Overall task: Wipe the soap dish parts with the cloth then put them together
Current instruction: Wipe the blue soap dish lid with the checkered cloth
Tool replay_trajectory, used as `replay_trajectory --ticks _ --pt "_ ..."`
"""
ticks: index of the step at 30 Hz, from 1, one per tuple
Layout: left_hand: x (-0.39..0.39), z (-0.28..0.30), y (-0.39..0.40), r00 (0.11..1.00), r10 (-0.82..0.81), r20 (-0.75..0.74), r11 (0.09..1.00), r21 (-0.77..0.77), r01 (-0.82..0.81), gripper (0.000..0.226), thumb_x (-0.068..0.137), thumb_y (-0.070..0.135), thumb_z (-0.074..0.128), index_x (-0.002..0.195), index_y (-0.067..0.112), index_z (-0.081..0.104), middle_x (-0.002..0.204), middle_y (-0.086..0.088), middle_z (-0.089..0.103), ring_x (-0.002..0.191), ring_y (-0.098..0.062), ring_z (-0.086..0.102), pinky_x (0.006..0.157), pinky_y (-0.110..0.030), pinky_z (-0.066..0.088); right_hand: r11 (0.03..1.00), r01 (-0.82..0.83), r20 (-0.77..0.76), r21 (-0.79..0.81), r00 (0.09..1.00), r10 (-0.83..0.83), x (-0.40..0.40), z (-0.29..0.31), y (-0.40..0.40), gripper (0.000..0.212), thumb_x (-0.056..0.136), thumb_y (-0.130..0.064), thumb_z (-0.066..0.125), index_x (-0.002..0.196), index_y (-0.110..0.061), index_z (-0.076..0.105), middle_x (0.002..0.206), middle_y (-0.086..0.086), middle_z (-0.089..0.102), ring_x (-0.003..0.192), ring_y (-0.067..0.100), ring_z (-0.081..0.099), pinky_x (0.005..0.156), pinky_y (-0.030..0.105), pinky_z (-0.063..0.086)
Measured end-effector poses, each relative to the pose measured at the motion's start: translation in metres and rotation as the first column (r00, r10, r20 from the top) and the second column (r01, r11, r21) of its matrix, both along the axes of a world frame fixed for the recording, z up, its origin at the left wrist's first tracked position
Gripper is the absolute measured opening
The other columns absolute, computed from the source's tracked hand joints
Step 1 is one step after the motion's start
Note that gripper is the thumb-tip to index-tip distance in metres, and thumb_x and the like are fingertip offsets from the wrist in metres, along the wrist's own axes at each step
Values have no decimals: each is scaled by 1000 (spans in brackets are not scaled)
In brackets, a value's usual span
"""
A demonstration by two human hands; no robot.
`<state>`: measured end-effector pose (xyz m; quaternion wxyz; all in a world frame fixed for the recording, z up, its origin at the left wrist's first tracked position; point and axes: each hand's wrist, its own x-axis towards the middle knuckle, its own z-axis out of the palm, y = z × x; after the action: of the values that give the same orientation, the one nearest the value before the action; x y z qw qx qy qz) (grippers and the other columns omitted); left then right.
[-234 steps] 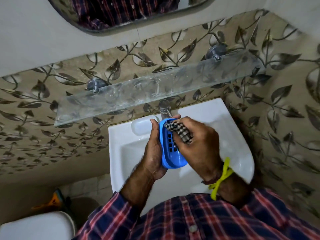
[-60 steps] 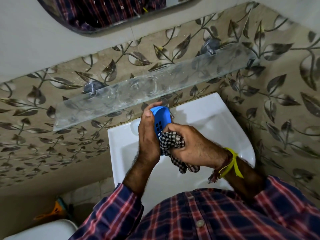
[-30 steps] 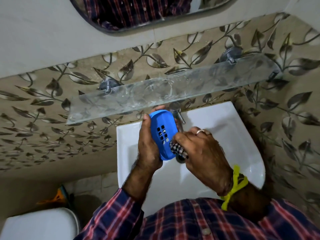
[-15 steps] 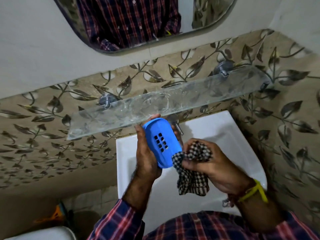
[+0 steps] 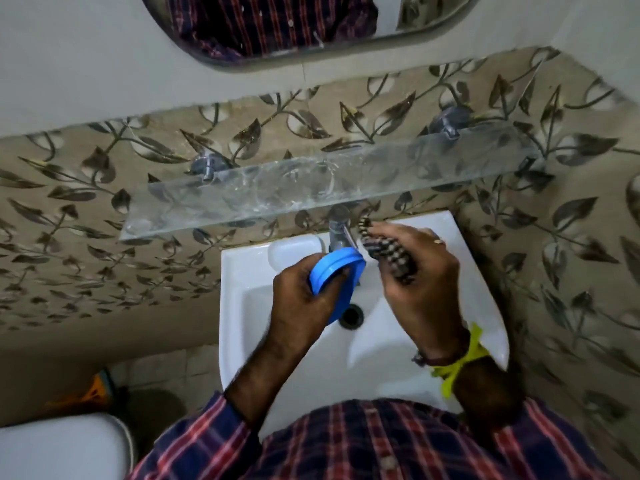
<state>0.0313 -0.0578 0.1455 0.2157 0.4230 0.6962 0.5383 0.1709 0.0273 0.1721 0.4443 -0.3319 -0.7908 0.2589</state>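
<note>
Head: blue dish [image 5: 337,268] in left hand [image 5: 301,303]

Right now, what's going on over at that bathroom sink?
A person stands over a white sink, cleaning a soap dish. The left hand grips a blue soap dish part above the basin. The right hand holds a bunched checked cloth up near the tap, apart from the blue part, so no wiping is happening at this instant. A white piece sits at the sink's back left corner; it may be the other dish part. Nothing is put together yet.
</note>
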Motion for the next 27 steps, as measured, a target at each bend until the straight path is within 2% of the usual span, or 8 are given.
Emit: replay_trajectory --ticks 4,6,11,13,18,21,24,27 --pt "-3 2 -8 994 9 -113 999 -32 -13 14 73 21 59 80 14 70 68 7 67 67 -15 65 60 -27 52 942 -262 292 211 936 195 -17 7 -22 53 76 8 50 124 -6 69 130 7 68 108 35 62 97 43 50" --pt "-7 2 -15 989 9 -146 1000 -11 -11 18 70 30 54 77 19 67 65 10 65 64 -17 63 57 -26 50 917 -318 323 240 917 234 -15 3 -26 53 81 7 46 129 -6 65 135 7 64 109 37 61 97 45 50" --pt "-4 3 -19 990 57 -128 998 38 -52 13 79 28 68 88 19 73 79 2 71 69 -19 65 65 -34 54 964 -240 226 116 951 210 -4 -12 -20 60 72 22 59 127 -1 65 132 10 66 106 36 63 93 47 52" --pt "-5 3 -17 988 70 -140 997 -8 -72 15 79 24 70 87 13 76 72 4 70 68 -17 65 67 -36 55 975 -214 164 60 966 202 -6 -12 -22 62 66 24 59 123 1 67 128 12 67 104 34 63 91 48 53" --pt "-8 2 -16 984 5 -178 1000 25 -1 18 74 7 60 87 5 72 76 2 72 70 -16 67 62 -34 55 921 -345 205 183 929 307 -19 -7 -32 54 80 11 63 131 -7 64 139 5 62 118 31 56 101 41 47" --pt "-8 1 -17 988 49 -143 999 23 -46 9 74 11 68 82 13 72 68 17 66 63 -11 62 61 -37 55 952 -291 114 97 953 280 -12 -14 -26 53 79 16 60 128 -3 65 133 7 65 112 34 59 98 41 50" --pt "-8 2 -16 993 93 -72 996 14 -92 19 79 27 76 98 26 72 70 23 69 68 -15 69 68 -44 60 983 -167 33 -73 985 170 -8 -21 -23 59 70 24 66 124 0 67 119 3 66 105 35 66 93 49 55" --pt "-8 2 -15 996 72 -46 997 -8 -73 31 78 27 74 106 36 65 73 31 69 72 -18 70 70 -50 61 980 -201 37 -13 979 201 -13 -19 -27 51 76 15 60 125 1 66 125 7 66 107 30 64 98 42 53"
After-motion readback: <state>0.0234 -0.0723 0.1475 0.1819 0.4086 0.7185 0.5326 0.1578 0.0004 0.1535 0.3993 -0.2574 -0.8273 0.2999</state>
